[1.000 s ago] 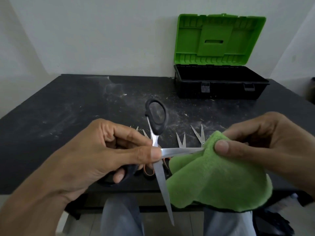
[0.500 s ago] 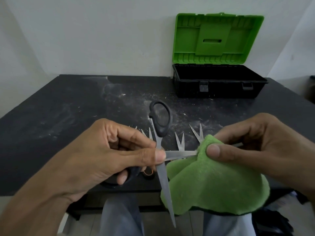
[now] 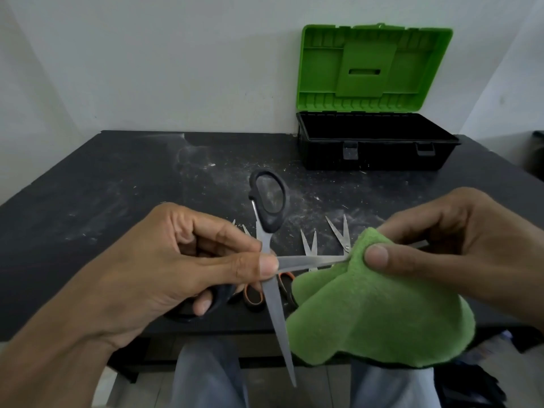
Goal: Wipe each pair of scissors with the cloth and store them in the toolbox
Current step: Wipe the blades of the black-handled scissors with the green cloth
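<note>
My left hand (image 3: 176,260) grips a pair of black-handled scissors (image 3: 269,207) at the pivot, blades spread wide. One blade points down toward me, the other runs right into the green cloth (image 3: 379,313). My right hand (image 3: 459,248) pinches that cloth around the right-pointing blade, whose tip is hidden inside it. Several more scissors (image 3: 309,245) lie on the black table behind my hands, blade tips pointing away, orange handles partly hidden. The toolbox (image 3: 376,154), black base with green lid raised, stands open at the back right.
The black table (image 3: 103,187) is dusty, with white smears in the middle. A white wall rises behind it. My legs in grey trousers (image 3: 206,378) show below the table's front edge.
The cloth in my right hand has slid left along the horizontal blade toward the pivot. The scissors have risen slightly; the left hand's grip is unchanged.
</note>
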A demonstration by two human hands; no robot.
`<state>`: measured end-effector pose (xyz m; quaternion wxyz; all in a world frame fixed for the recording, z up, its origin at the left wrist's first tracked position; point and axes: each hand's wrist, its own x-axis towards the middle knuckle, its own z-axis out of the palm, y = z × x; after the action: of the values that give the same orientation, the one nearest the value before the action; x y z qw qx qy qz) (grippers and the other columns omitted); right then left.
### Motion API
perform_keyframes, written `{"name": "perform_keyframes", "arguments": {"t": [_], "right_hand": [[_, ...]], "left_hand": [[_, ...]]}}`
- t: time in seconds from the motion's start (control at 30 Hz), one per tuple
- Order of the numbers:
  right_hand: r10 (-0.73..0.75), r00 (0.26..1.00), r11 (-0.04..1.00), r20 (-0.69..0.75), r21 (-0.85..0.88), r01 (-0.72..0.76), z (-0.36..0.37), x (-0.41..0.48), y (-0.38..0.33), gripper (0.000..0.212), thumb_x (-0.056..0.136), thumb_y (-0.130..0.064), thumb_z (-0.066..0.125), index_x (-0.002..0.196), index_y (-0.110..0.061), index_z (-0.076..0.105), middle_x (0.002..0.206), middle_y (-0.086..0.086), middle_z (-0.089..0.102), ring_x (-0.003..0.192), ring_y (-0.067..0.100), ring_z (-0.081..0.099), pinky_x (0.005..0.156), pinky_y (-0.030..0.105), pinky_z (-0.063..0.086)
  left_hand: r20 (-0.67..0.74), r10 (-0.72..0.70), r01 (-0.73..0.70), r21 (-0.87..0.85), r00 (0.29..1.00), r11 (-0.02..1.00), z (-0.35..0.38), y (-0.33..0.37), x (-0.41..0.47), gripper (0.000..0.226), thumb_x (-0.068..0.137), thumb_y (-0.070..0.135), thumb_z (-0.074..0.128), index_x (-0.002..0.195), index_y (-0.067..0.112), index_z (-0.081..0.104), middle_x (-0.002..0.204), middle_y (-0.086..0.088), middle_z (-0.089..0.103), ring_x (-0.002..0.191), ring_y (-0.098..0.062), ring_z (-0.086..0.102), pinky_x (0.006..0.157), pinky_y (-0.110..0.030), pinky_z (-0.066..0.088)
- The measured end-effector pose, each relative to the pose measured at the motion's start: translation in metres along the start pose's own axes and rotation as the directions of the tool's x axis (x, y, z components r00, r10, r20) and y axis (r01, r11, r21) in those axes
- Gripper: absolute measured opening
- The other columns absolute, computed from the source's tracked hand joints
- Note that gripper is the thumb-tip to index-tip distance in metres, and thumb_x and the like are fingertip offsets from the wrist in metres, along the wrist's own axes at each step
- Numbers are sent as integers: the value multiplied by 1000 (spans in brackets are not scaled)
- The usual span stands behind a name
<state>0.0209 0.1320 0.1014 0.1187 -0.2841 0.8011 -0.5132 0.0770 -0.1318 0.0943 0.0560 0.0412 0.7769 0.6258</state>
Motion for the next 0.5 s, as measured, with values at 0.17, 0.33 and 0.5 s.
{"name": "perform_keyframes", "arguments": {"t": [0.17, 0.33, 0.5], "right_hand": [[-6, 1000, 999, 5, -33, 6, 4, 2, 0, 14, 79, -39, 75, 84, -33, 87, 86, -1, 84, 78, 16, 82, 73, 43, 67], [-35, 999, 998, -29, -62, 33, 0, -1, -2, 12, 79, -35, 74, 79, -34, 86, 80, -2, 84, 71, 16, 82, 63, 34, 67], [-40, 997, 998, -58, -49, 38, -1, -2, -3, 11, 77, -33, 76, 76, -35, 86, 78, -4, 83, 70, 13, 81, 60, 24, 65]], "left_hand": [[-29, -1, 1, 4, 1000, 1000, 1, -2, 1, 21, 55, 28, 81, 66, 11, 80, 49, -8, 64, 28, -8, 40, 32, -11, 30], [-37, -2, 2, 8, 999, 1000, -3, -3, -1, 21, 54, 28, 81, 66, 11, 80, 51, -11, 65, 29, -9, 40, 33, -10, 30], [-34, -3, 4, 21, 999, 1000, -3, -3, -1, 20, 54, 29, 81, 66, 13, 80, 52, -12, 66, 30, -10, 40, 34, -10, 31]]}}
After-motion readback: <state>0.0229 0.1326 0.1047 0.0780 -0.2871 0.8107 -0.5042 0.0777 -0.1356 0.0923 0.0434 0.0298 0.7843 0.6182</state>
